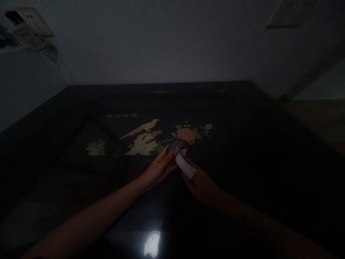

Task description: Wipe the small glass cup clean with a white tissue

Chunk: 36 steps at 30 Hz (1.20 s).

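Above the dark glossy tabletop (172,205), both hands meet near the middle of the view. My left hand (157,171) is closed round a small dark, crinkled thing (178,144) that looks like a soft packet; poor light hides its exact kind. A flat white strip (185,166), like folded paper or tissue, sticks out from it toward me. My right hand (202,185) is closed at the strip's right side, and its fingertips are partly hidden in shadow and behind the strip.
The tabletop carries an inlaid picture of a bird (145,126), a pink flower (186,135), leaves and several characters. Behind the far edge rises a pale wall (161,43). Sockets (35,23) sit on the wall at upper left, with another socket plate (289,14) at upper right.
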Each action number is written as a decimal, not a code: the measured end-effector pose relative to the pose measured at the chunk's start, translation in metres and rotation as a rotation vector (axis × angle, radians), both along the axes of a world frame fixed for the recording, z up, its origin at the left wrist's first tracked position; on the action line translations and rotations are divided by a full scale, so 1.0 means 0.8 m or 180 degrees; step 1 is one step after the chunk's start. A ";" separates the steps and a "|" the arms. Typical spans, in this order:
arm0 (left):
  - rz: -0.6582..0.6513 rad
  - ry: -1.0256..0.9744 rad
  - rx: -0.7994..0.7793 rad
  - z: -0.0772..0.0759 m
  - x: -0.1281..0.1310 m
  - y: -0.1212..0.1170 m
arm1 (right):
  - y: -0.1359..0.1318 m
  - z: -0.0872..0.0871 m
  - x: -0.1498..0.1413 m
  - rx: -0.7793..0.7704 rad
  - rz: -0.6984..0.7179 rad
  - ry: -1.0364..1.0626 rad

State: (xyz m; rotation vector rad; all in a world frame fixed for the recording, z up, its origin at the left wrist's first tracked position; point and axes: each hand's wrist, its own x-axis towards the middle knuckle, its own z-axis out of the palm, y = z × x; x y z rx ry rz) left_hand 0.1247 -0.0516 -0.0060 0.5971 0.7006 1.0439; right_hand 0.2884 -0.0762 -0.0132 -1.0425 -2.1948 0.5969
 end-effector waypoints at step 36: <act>0.0155 0.0167 -0.0046 0.001 -0.002 -0.003 | 0.004 -0.001 -0.002 -0.0325 0.0167 0.0204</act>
